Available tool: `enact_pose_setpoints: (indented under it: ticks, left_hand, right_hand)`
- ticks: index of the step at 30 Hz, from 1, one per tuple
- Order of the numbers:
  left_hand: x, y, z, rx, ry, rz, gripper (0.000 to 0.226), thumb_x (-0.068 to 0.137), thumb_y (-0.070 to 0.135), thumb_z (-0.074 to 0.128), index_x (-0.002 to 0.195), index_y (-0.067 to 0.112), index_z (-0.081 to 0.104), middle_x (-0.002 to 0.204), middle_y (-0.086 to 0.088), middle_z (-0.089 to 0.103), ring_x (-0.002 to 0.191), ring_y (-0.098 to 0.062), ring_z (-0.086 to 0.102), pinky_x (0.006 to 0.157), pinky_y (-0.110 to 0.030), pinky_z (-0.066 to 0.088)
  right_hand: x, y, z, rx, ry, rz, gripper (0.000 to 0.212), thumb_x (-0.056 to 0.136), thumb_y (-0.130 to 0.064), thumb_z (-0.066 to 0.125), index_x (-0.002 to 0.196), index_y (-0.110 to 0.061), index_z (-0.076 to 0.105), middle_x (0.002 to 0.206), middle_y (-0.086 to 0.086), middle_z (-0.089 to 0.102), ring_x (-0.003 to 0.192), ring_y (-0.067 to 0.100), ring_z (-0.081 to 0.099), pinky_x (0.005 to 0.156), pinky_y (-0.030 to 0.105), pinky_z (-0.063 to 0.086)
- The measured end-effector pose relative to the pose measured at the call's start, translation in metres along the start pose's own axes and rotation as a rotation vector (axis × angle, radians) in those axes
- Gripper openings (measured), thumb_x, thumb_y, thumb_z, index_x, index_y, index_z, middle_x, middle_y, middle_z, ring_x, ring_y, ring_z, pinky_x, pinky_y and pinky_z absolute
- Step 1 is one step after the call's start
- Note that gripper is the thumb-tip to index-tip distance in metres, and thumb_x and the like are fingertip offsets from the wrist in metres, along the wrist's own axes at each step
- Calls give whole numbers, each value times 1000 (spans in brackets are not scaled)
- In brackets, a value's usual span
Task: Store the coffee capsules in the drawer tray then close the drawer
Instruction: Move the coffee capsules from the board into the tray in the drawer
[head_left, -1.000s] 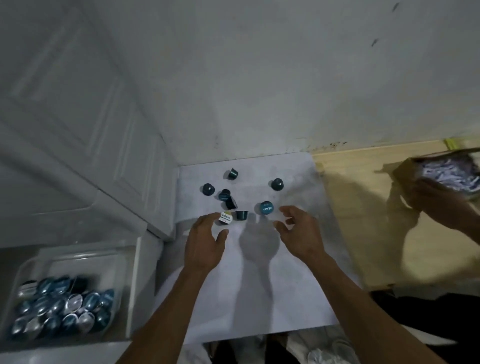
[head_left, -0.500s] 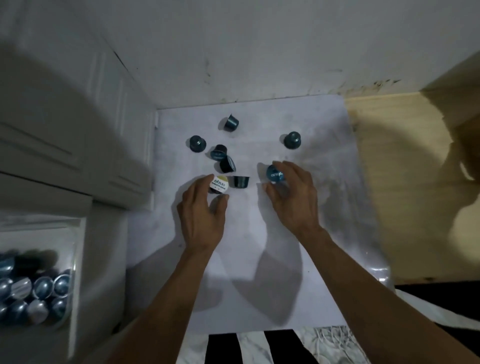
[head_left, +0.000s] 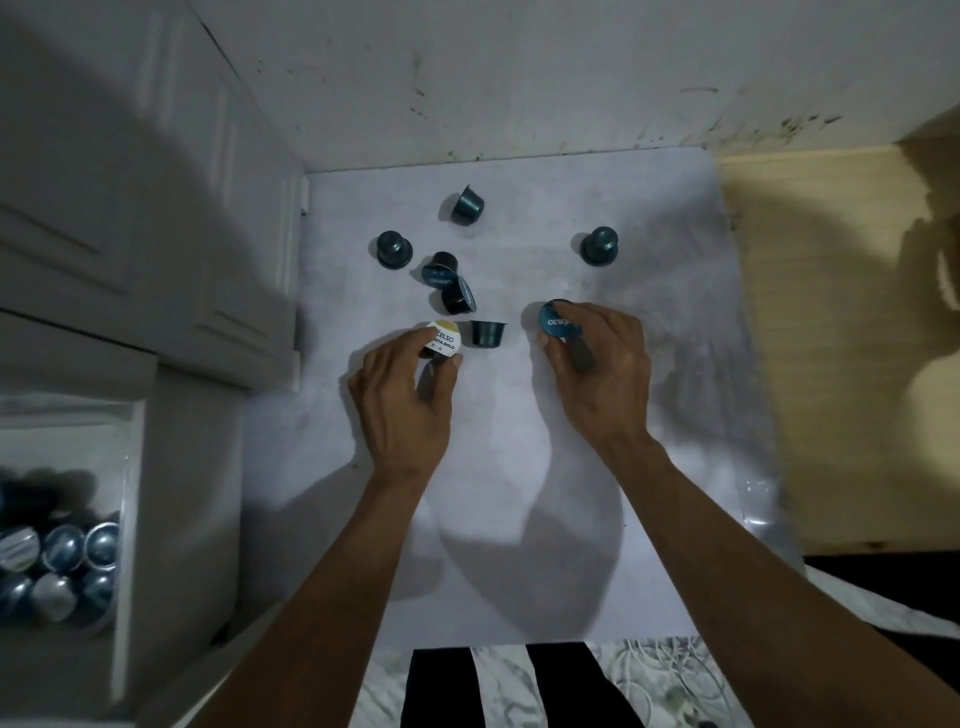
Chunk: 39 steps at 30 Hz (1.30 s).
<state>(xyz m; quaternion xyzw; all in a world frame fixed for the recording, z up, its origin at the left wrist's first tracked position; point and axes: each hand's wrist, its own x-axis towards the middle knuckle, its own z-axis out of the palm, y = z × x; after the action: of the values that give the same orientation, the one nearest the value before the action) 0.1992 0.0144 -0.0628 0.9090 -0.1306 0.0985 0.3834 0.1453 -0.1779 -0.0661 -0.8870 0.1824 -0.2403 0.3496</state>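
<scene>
Spreading across the floor against the wall, a pale grey sheet (head_left: 519, 519) carries scattered capsules. At far left the clear plastic drawer tray (head_left: 122, 519), open, holds a heap of blue and silver capsules (head_left: 57, 561). The left hand (head_left: 402, 400) pinches a white-and-yellow-lidded capsule (head_left: 443, 340) between thumb and fingers; the right hand (head_left: 602, 374) closes on a blue-lidded capsule (head_left: 555, 323). Six loose dark teal capsules (head_left: 487, 333) lie just beyond the fingers.

six loose capsules (head_left: 468, 203) lie on the white sheet (head_left: 519, 467), beyond both hands. the drawer tray (head_left: 124, 519) sits far left, holding more capsules (head_left: 62, 551). a cabinet (head_left: 130, 208) stands behind it.
</scene>
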Motion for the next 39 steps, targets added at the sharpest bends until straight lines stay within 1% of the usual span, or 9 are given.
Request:
enact_pose_setpoints:
  ticks: [4,7,12,16,20,23,29,35,39]
  left_hand:
    - [6,0,2,-29,28,19,25,87,30,72,105,13,70,105,0,72,99,-20,66,83,-47,51]
    - [11,8,1,-96,50,61,21,85,21,73,100,6,71,99,-4,74,92,-18,67,81,-43,54]
    - [9,21,-9,-182,46,-18,23,82,17,75,102,7,69,99,-1,70,92,-10,62,79,-44,56]
    - [0,46,-42,-194,65,-24,22,81,15,75,101,9,69,101,-1,71,94,-12,62,83,-43,54]
    - [-13,71,-92,-247,94,-43,21,83,17,75,102,10,68,101,0,71,96,-17,65,85,-41,54]
    - [-18,82,-137,-234,124,-14,22,81,14,76,101,11,69,101,2,71,96,-14,65,85,-33,53]
    - [-25,69,-221,-225,190,22,26,78,10,78,103,15,70,103,11,69,97,-13,65,84,-32,54]
    - [-28,-4,-316,-175,203,99,27,77,10,79,102,16,70,105,16,66,96,-11,66,84,-22,52]
    - [-19,-67,-370,-119,112,-48,26,79,19,78,100,30,67,100,28,62,91,-1,65,81,-17,53]
  right_hand:
    - [2,-2,-4,1,-2,14,31,81,-16,77,110,-9,70,105,5,70,102,24,59,92,3,33]
    - [4,-3,-9,11,-17,11,30,81,-18,78,109,-10,70,105,3,70,101,22,59,91,3,35]
    - [6,-14,-25,40,-14,33,28,82,-22,76,108,-13,69,103,1,70,96,16,58,86,5,38]
    - [4,-39,-48,134,13,42,29,82,-21,77,109,-14,69,104,-6,67,97,18,61,80,34,54]
    - [-4,-77,-68,229,31,56,28,82,-21,77,108,-17,69,106,-5,69,95,16,63,75,41,55]
    - [-13,-117,-75,320,17,102,26,82,-23,77,107,-19,70,104,-4,70,93,14,65,72,41,55]
    - [-36,-202,-68,374,-32,45,28,78,-21,78,104,-16,70,99,-7,69,89,7,65,72,29,55]
    - [-84,-285,-13,419,-138,-153,31,75,-13,81,103,-12,69,101,-4,70,90,10,65,71,27,53]
    - [-106,-332,37,385,-261,-175,26,78,-14,78,103,-15,69,102,-6,69,90,2,62,76,16,50]
